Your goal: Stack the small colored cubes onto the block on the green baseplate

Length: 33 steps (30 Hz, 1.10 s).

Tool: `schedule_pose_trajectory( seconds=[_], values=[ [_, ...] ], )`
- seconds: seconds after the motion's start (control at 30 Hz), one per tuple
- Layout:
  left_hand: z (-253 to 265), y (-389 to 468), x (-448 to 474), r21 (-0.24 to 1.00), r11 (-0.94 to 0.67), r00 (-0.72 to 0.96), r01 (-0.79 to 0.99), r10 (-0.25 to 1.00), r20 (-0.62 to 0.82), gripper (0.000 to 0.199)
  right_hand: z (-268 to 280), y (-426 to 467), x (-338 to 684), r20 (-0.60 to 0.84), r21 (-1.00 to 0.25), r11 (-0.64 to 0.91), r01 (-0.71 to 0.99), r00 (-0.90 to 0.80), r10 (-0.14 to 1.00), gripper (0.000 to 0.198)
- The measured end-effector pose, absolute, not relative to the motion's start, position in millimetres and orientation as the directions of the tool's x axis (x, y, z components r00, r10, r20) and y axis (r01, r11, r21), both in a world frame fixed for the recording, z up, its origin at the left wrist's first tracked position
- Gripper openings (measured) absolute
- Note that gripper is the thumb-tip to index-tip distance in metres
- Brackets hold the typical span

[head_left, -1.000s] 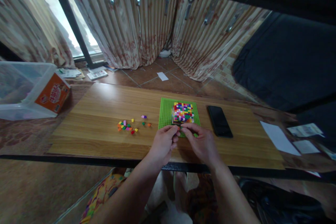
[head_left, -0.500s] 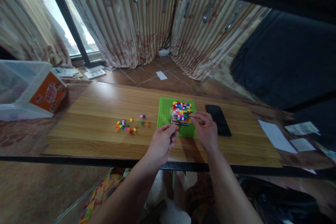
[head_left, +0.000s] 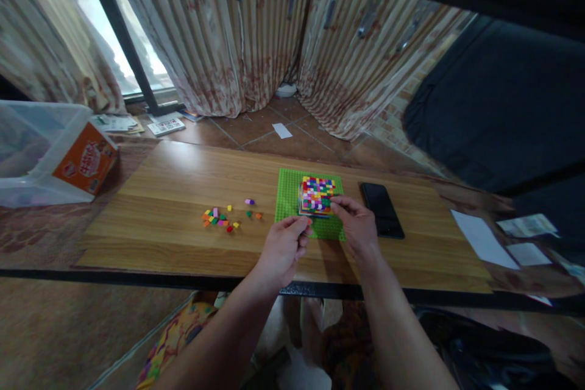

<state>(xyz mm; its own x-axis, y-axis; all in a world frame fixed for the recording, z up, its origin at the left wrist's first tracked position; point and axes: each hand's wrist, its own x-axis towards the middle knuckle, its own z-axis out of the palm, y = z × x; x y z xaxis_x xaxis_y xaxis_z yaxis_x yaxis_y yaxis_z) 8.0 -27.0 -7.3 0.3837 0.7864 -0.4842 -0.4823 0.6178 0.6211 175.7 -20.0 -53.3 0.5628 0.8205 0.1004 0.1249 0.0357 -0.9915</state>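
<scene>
A block of many-coloured toy bricks (head_left: 316, 194) stands on a green baseplate (head_left: 287, 192). My left hand (head_left: 284, 247) is closed in a pinch in front of the block, with a small orange brick (head_left: 309, 221) showing at its fingertips. My right hand (head_left: 359, 225) is pinched at the block's right front edge. A small green brick (head_left: 329, 202) shows at those fingertips, touching the block's top; the fingers partly hide it. Several loose toy bricks (head_left: 214, 217) lie to the left on the wooden board.
A black phone (head_left: 382, 210) lies right of the baseplate on the wooden board (head_left: 173, 186). At the far left stands a clear plastic bin (head_left: 41, 152) with an orange label. White paper sheets (head_left: 484, 237) are at the right, and curtains (head_left: 256, 42) hang behind.
My right hand's fingers have drawn closer together and lower at the block's right front edge. My left hand keeps its pinch in nearly the same spot. The view has shifted slightly.
</scene>
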Motion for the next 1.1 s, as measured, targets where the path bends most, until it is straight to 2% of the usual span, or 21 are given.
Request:
schedule_pose_trajectory(
  seconds=[0.13, 0.6, 0.67, 0.8, 0.97, 1.1],
  values=[
    [-9.0, -27.5, 8.3, 0.63, 0.613, 0.381, -0.477, 0.79, -0.48, 0.013, -52.2, -18.5, 170.4, 0.017, -0.999, 0.041, -0.031, 0.561, 0.827, 0.024],
    [-11.9, -29.7, 10.3, 0.646, 0.611, 0.389, -0.457, 0.791, -0.473, 0.018, -52.1, -14.4, 161.1, -0.02, -0.995, 0.044, -0.086, 0.629, 0.777, 0.021],
    [-12.2, -28.5, 9.9, 0.651, 0.602, 0.374, -0.462, 0.798, -0.473, 0.018, -48.0, -17.6, 161.7, 0.011, -0.998, 0.049, -0.043, 0.626, 0.78, 0.021],
    [-12.8, -26.8, 9.0, 0.64, 0.6, 0.359, -0.48, 0.8, -0.481, 0.019, -30.6, -31.2, 161.3, 0.183, -0.977, 0.082, 0.197, 0.577, 0.796, 0.018],
    [-12.1, -26.6, 9.1, 0.604, 0.609, 0.392, -0.514, 0.793, -0.465, 0.024, -13.6, -48.2, 151.9, 0.296, -0.912, 0.183, 0.367, 0.282, 0.913, 0.015],
    [-10.7, -26.7, 9.6, 0.584, 0.61, 0.413, -0.536, 0.793, -0.449, 0.03, -12.4, -52.7, 144.1, 0.289, -0.877, 0.204, 0.434, 0.139, 0.947, 0.017]
  ],
)
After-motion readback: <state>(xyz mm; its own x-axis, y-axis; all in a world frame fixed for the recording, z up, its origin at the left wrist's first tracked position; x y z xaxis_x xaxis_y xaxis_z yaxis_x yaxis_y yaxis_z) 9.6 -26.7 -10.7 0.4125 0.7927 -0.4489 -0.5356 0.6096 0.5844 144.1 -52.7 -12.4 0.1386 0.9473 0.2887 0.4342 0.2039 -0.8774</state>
